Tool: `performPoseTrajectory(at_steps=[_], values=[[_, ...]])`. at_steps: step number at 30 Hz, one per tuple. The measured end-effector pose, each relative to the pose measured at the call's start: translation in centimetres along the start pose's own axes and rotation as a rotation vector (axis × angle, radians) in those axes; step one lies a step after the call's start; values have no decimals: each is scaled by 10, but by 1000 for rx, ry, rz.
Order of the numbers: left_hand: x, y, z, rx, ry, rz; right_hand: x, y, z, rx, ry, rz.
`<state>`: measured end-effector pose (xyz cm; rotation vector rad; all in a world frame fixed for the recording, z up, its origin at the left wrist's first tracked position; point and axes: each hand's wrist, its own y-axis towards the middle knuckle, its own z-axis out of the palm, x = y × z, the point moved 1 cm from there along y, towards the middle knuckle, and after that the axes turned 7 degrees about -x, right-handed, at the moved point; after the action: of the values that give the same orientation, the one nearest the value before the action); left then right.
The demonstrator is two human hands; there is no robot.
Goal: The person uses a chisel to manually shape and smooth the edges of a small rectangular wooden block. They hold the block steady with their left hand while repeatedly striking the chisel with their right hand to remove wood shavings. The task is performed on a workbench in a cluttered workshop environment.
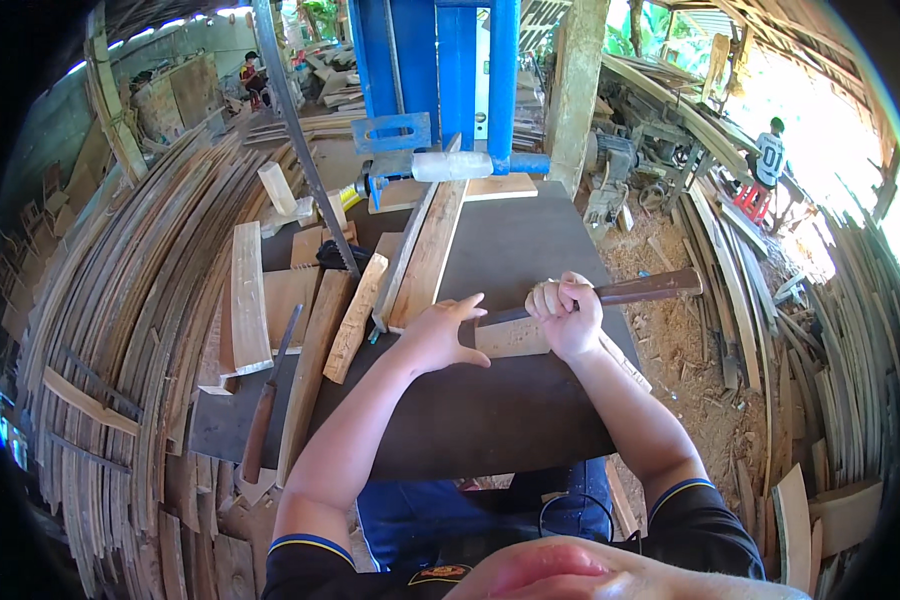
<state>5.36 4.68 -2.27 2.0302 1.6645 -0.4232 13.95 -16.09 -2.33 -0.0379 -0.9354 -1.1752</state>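
In my right hand (566, 308), closed in a fist, is a wooden-handled tool (650, 288). Its brown handle sticks out to the right, and a narrow dark metal part runs left from the fist toward my other hand. My left hand (440, 335) has its fingers and thumb spread apart, with nothing seen between them. A pale wood block (515, 338) lies on the dark table (510, 420) between and below the two hands. Just beyond my left hand lies a long wooden board (430, 245).
A blue machine (435, 70) rises behind the table. A grey metal strip (310, 150) slants down toward the table's left side. Wood pieces (250, 300) and another wooden-handled tool (270, 400) lie at left. Stacked strips flank both sides. Two people sit farther off, one (770, 155) at right.
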Motion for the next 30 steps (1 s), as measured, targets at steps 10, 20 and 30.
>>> performPoseTrajectory(at_steps=[10,20,30], values=[[-3,-3,0,-19,-11,-19,-7,-6,6,-28,14,-19],[0,-2,3,-11,16,-11,-7,-8,8,-19,-14,-36],[2,-2,2,-6,-7,-21,-17,-12,10,-78,-58,-70]])
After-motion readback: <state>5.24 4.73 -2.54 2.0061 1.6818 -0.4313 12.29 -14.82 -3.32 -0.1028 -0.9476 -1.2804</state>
